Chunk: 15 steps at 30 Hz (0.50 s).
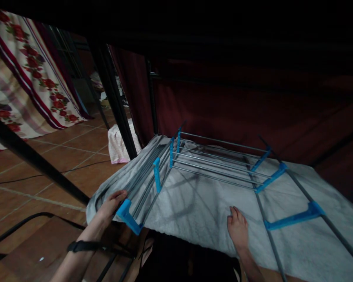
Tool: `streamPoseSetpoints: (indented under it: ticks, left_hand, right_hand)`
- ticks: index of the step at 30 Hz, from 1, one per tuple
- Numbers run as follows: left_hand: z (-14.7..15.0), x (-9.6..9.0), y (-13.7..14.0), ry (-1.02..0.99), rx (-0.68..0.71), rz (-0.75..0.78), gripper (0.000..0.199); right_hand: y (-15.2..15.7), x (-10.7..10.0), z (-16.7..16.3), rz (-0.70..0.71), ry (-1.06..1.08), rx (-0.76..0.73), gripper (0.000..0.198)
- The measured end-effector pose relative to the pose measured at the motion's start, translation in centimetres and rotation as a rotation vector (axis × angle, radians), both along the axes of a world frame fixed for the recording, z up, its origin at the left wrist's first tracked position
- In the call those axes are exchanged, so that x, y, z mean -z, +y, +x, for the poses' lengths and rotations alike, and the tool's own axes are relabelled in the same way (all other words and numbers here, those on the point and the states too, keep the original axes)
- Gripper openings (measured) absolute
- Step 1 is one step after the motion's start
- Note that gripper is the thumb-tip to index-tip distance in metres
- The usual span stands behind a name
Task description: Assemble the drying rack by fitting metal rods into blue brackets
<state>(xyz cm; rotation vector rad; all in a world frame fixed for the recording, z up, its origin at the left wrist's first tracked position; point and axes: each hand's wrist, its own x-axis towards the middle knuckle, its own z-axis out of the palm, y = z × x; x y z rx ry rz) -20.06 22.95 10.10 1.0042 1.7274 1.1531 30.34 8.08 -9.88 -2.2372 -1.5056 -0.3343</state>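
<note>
A partly assembled rack of grey metal rods [214,174] and blue plastic brackets [270,178] lies on a grey blanket [191,211]. A bundle of loose metal rods [147,170] rests along the blanket's left side. My left hand [113,203] is closed at the near end of this bundle, beside a blue corner bracket [129,217]; its fingertips are partly hidden. Over the blanket, my right hand [238,229] is empty, with its fingers loosely stretched. It is left of a long grey side tube [261,211] that carries another blue bracket [297,217].
Black bed-frame posts [113,98] stand at the left, with a dark upper bunk overhead. A maroon curtain [238,113] hangs behind the blanket. To the left are a chair [44,243], a tiled floor [73,145], a cable and a floral cloth [32,74].
</note>
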Motion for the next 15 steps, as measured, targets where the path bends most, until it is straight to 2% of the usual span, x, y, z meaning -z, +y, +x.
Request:
streamPoseSetpoints:
  ticks: [3,6,8,10,12,13,15]
  left_hand:
    - [-0.6,-2.5,-2.6,-0.184,-0.061,-0.052,0.043]
    - [0.3,-6.2,-5.8,-0.264,-0.192,0.058,0.035]
    - [1.7,-8.9,-8.2,-0.288,-0.139,0.134,0.033]
    - [3.8,-10.7,-10.5,-0.293,0.013,0.183,0.033]
    - [6.8,-11.1,-12.5,-0.328,0.181,0.191,0.036]
    - [8.6,-10.6,-13.3,-0.363,0.268,0.166,0.036]
    - [12.5,-8.5,-14.6,-0.438,0.409,0.094,0.038]
  right_hand:
    - [0.0,0.0,-0.1,0.003,0.022,0.003,0.05]
    - [0.0,0.0,-0.2,0.013,0.054,-0.002,0.051]
    - [0.0,-0.2,-0.1,0.039,0.107,-0.008,0.051]
    - [0.2,-0.7,0.1,0.092,0.204,-0.027,0.05]
    - [0.6,-1.6,0.2,0.166,0.359,-0.085,0.048]
    - [1.0,-2.2,0.2,0.211,0.453,-0.119,0.048]
    - [1.9,-4.1,-0.3,0.305,0.66,-0.168,0.046]
